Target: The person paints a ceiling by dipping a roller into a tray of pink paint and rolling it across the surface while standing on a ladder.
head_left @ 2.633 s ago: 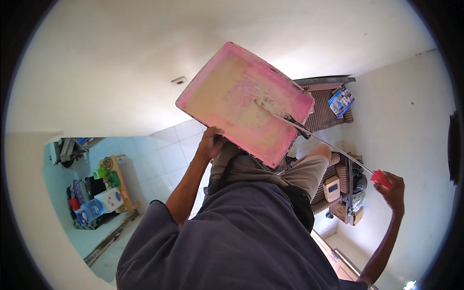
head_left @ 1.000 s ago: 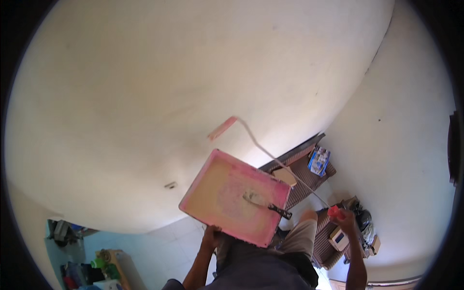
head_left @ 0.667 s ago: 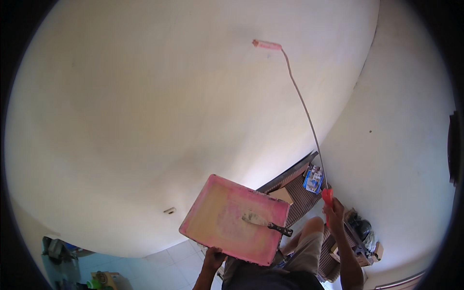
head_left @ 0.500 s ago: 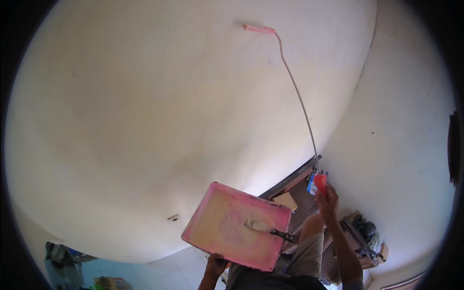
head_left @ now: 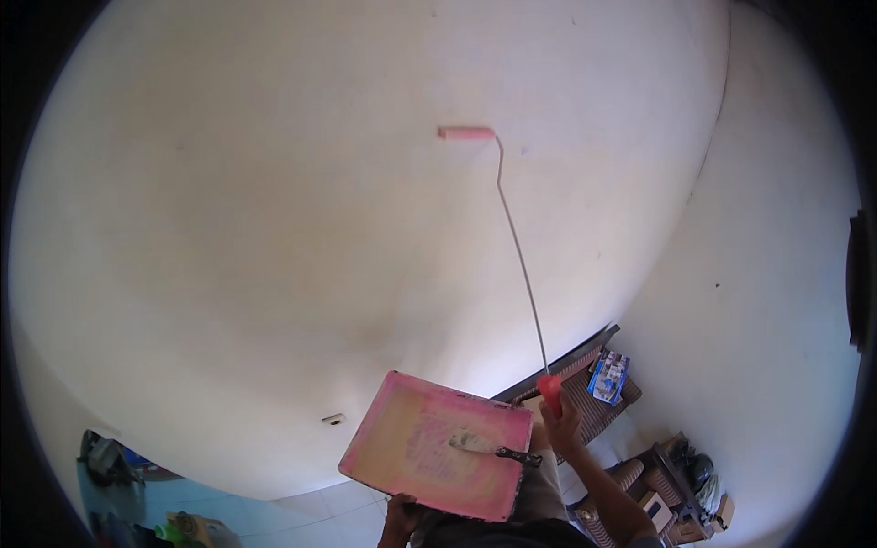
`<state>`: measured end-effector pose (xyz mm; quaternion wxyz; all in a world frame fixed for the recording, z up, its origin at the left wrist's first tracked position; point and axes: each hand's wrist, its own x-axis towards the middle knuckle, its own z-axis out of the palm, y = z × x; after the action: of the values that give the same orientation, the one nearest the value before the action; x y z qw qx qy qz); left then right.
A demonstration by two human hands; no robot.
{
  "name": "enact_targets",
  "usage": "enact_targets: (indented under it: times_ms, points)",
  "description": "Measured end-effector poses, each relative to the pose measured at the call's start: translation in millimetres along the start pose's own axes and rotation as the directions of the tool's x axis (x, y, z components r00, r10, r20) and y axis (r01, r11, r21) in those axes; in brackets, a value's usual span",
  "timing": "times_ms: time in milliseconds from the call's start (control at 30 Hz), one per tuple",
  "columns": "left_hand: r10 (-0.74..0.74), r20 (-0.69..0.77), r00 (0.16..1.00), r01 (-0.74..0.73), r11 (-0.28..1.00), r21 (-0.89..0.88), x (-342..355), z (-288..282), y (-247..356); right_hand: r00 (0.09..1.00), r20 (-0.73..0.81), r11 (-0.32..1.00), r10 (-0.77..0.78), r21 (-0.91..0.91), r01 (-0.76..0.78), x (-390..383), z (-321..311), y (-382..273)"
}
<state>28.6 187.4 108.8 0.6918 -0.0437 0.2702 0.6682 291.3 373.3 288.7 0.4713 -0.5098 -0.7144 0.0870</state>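
Note:
My right hand (head_left: 564, 425) is closed around the red handle of a long paint roller (head_left: 523, 256). Its thin metal rod runs up to a pink roller head (head_left: 468, 133), which lies against the cream wall (head_left: 274, 228). Lower down, my left hand (head_left: 402, 513) grips the near left edge of a pink paint tray (head_left: 375, 420); the fingers under the tray are hidden. A putty knife (head_left: 484, 447) with a black handle and a smeared blade lies in the tray, its handle over the right rim. Pale paint coats the tray's inside.
Behind the tray and my right arm stands a dark bench (head_left: 585, 402) with a blue box (head_left: 608, 377) on it. Another dark piece of furniture (head_left: 671, 484) holds bags and boxes. A wall socket (head_left: 333, 420) sits low. Assorted items (head_left: 187, 528) lie on the tiled floor at lower left.
The roller head has moved down the wall and slightly left. My right hand has come lower and left with the handle. The tray sits slightly lower in view.

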Motion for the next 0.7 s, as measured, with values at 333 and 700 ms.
enact_targets:
  times_ms: [333,700]
  points:
    - [0.048,0.000,0.999,-0.048,0.997,-0.053,-4,-14,-5,0.999,-0.031,0.987,-0.009,0.161,0.014,22,-3,-28]
    - [0.112,-0.139,0.984,-0.105,0.993,0.056,-15,8,1,0.960,0.273,0.994,0.066,0.063,-0.087,20,-37,-28]
